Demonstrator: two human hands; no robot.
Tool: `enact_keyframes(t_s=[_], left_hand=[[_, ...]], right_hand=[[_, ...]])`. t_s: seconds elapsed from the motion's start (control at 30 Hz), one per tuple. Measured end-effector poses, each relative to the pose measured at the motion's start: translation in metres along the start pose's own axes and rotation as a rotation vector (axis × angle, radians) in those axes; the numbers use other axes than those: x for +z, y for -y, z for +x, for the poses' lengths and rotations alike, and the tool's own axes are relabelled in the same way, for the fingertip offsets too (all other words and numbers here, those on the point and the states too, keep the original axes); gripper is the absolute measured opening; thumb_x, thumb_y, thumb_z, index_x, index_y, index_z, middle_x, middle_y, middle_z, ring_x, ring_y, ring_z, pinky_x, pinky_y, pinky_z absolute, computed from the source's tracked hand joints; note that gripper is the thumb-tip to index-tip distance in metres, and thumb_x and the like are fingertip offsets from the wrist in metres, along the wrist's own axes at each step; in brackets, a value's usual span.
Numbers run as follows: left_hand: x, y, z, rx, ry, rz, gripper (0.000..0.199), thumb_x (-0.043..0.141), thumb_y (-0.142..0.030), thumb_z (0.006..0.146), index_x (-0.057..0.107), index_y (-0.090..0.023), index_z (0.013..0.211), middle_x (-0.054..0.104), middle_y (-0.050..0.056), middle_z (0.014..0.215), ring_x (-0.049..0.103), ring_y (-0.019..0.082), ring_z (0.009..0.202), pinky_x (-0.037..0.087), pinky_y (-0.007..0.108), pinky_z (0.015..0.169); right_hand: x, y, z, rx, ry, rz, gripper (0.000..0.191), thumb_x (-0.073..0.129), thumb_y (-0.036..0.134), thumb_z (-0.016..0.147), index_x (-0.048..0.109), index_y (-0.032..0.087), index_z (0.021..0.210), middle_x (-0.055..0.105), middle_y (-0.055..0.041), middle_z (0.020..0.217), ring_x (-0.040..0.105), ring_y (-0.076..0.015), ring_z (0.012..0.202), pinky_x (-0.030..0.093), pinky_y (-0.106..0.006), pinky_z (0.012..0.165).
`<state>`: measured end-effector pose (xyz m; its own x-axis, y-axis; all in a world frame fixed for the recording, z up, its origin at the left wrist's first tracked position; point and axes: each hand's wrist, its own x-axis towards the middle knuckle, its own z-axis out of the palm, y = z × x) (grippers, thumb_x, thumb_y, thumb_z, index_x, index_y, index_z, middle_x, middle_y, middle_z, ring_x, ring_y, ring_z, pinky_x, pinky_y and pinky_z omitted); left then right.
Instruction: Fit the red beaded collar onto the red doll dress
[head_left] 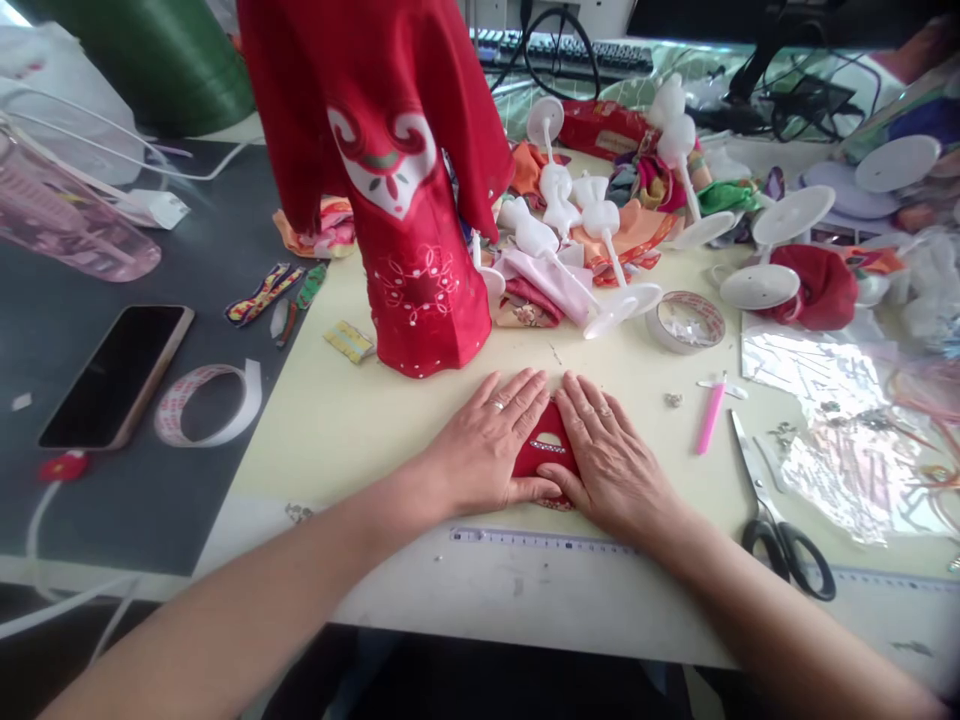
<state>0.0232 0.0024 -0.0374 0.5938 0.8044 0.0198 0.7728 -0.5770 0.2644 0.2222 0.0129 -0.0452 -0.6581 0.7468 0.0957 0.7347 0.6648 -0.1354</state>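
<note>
A small piece of red fabric (527, 459) lies flat on the table, with a white cut-out shape and a short row of shiny stones on it. My left hand (491, 440) rests on its left side, fingers stretched out and palm down. On the other side my right hand (611, 455) presses flat in the same way. Both thumbs meet near the fabric's lower edge, and the hands cover much of it. Just behind stands a tiny red dress (431, 270) with white trim, upright. A printed ruler strip (540, 540) runs below the hands.
Black-handled scissors (765, 510) and a pink pen-like tool (711, 418) lie to the right, near a tape roll (686, 320). White mannequin stands (600, 215) and fabric scraps crowd the back. At left are a phone (116, 375) and another tape roll (180, 405).
</note>
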Motion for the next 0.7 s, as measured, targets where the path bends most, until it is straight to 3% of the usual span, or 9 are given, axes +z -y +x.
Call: enact_keyframes(t_s=[0.23, 0.33, 0.43, 0.57, 0.7], left_hand=[[-0.007, 0.009, -0.003, 0.029, -0.022, -0.193, 0.088, 0.028, -0.072, 0.085, 0.012, -0.011, 0.148, 0.008, 0.014, 0.155, 0.002, 0.024, 0.145, 0.008, 0.044, 0.118], [-0.012, 0.012, -0.005, 0.035, -0.026, -0.28, 0.079, 0.024, -0.065, 0.09, 0.009, -0.013, 0.148, 0.007, 0.013, 0.156, 0.002, 0.022, 0.145, 0.01, 0.044, 0.118], [-0.014, 0.012, -0.006, 0.03, -0.072, -0.354, 0.068, 0.023, -0.056, 0.095, 0.017, -0.012, 0.147, 0.019, 0.014, 0.154, 0.014, 0.023, 0.144, 0.015, 0.046, 0.117], [-0.01, 0.014, -0.005, -0.031, -0.291, -0.42, 0.052, 0.037, -0.041, 0.096, 0.034, -0.013, 0.139, 0.047, 0.015, 0.139, 0.043, 0.023, 0.129, 0.036, 0.044, 0.108], [-0.004, 0.018, -0.003, -0.092, -0.488, -0.355, 0.033, 0.047, -0.025, 0.092, 0.053, -0.014, 0.122, 0.062, 0.012, 0.118, 0.057, 0.022, 0.112, 0.047, 0.042, 0.099]], right_hand=[[-0.005, -0.003, 0.0, 0.114, -0.037, 0.237, 0.069, 0.02, 0.055, 0.095, 0.001, 0.017, 0.15, 0.016, -0.0147, 0.155, 0.015, -0.0248, 0.143, 0.021, -0.049, 0.114], [-0.009, -0.002, 0.001, 0.116, -0.069, 0.301, 0.067, 0.02, 0.054, 0.095, 0.002, 0.02, 0.15, 0.015, -0.0125, 0.156, 0.015, -0.0259, 0.143, 0.02, -0.052, 0.113], [-0.015, -0.002, 0.002, 0.101, -0.129, 0.339, 0.06, 0.022, 0.049, 0.097, 0.016, 0.02, 0.149, 0.032, -0.0124, 0.15, 0.026, -0.0255, 0.14, 0.024, -0.053, 0.112], [-0.02, -0.006, 0.004, 0.153, -0.277, 0.356, 0.043, 0.032, 0.036, 0.097, 0.046, 0.019, 0.135, 0.06, -0.012, 0.123, 0.051, -0.025, 0.119, 0.039, -0.05, 0.101], [-0.02, -0.008, 0.006, 0.174, -0.325, 0.308, 0.034, 0.046, 0.031, 0.092, 0.059, 0.018, 0.12, 0.066, -0.0114, 0.112, 0.058, -0.0259, 0.105, 0.045, -0.048, 0.092]])
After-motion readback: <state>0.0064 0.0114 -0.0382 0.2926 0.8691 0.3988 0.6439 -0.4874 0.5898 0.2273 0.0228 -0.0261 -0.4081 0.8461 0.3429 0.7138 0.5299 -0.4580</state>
